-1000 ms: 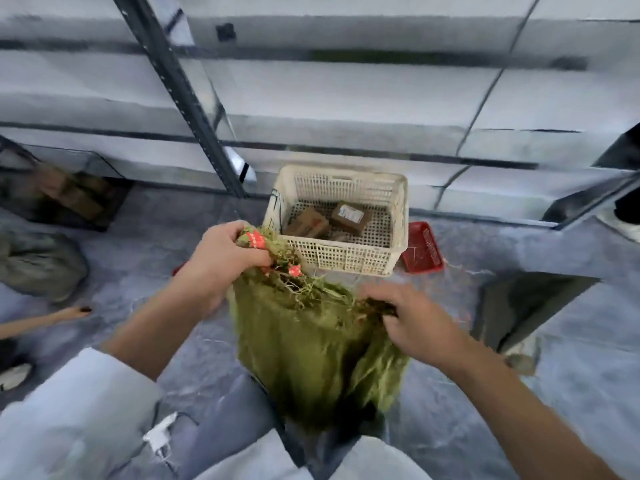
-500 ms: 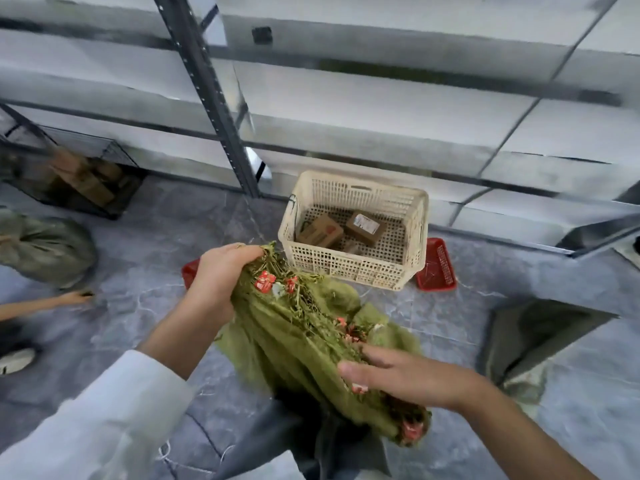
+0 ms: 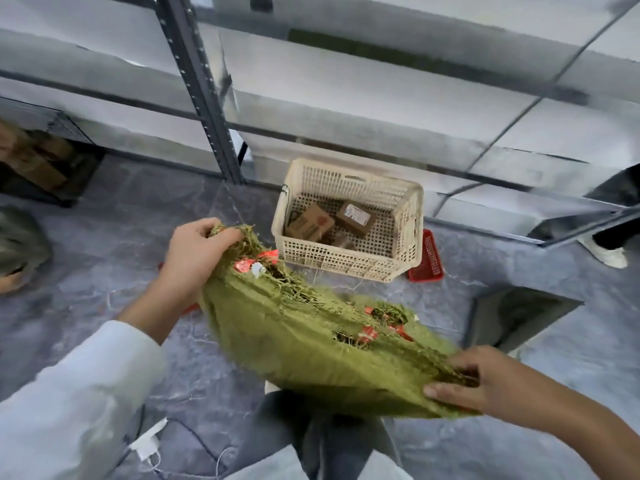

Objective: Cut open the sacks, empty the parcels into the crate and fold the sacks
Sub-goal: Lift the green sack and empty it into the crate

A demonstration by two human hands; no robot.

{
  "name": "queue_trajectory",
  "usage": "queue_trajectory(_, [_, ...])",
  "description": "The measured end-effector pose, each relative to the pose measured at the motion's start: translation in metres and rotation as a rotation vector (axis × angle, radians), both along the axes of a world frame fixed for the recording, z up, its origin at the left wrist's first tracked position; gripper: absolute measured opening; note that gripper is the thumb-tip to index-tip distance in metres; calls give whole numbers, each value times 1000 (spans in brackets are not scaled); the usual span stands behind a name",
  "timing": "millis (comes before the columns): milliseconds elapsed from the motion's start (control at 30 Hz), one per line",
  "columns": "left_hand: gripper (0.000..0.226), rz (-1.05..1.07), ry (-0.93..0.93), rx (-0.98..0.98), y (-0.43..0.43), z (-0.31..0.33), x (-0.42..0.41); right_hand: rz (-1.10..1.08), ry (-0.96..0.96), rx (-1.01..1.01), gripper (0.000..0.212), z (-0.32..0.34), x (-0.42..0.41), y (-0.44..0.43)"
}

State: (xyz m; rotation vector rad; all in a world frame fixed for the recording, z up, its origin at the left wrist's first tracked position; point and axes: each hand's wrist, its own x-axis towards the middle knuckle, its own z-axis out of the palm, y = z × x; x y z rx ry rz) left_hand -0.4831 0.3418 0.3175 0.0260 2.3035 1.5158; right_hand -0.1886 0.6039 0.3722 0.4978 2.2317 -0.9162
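Note:
A frayed green woven sack (image 3: pixel 304 344) with bits of red tape stretches flat between my hands, above my legs. My left hand (image 3: pixel 197 251) grips its upper left corner near the frayed cut edge. My right hand (image 3: pixel 464 379) grips the lower right corner. Beyond the sack, a cream plastic crate (image 3: pixel 349 261) stands on the grey floor. Inside it lie brown cardboard parcels (image 3: pixel 311 223), one with a white label (image 3: pixel 356 218).
A red basket (image 3: pixel 429 261) lies right of the crate. A dark shelf post (image 3: pixel 204 109) rises behind it. Another sack (image 3: pixel 20 237) and a black wire bin (image 3: pixel 41 161) of boxes sit at left. Another person's shoe (image 3: pixel 609 254) stands far right.
The sack hung bunched from both hands; now it is pulled out flat. My right hand slid down and to the right along it. My left hand kept its corner.

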Motion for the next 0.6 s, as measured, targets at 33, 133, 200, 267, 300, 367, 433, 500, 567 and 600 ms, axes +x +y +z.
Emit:
queue_trajectory(33, [43, -117, 36, -24, 2, 9, -4, -84, 33, -58, 36, 6, -5, -1])
queue_trajectory(133, [51, -467, 124, -73, 11, 37, -4, -268, 153, -297, 40, 26, -33, -15])
queue_trajectory(200, [68, -727, 77, 1, 25, 46, 12, -311, 228, -378, 45, 35, -57, -28])
queue_trajectory(267, [99, -1005, 13, 98, 44, 35, 35, -346, 343, -474, 33, 43, -88, -43])
queue_trajectory(300, [98, -1092, -36, 131, 57, 24, 49, -357, 437, -523, 22, 45, -106, -49])
queue_trajectory(367, [63, -1029, -136, 146, 84, 6, 73, -428, 598, -495, 19, 38, -134, -51])
queue_trajectory(433, [27, -771, -134, 156, 109, -6, 74, -553, 684, -478, 22, 26, -147, -30])
queue_trajectory(500, [12, -611, -133, 133, 125, -7, 58, -517, 705, -286, 53, 9, -140, 0])
queue_trajectory(567, [8, -522, -194, 130, 136, 5, 44, -360, 468, -182, 114, -15, -118, 18])
queue_trajectory(600, [7, -493, -233, 132, 142, 10, 42, -243, 335, -166, 132, -27, -111, 18])
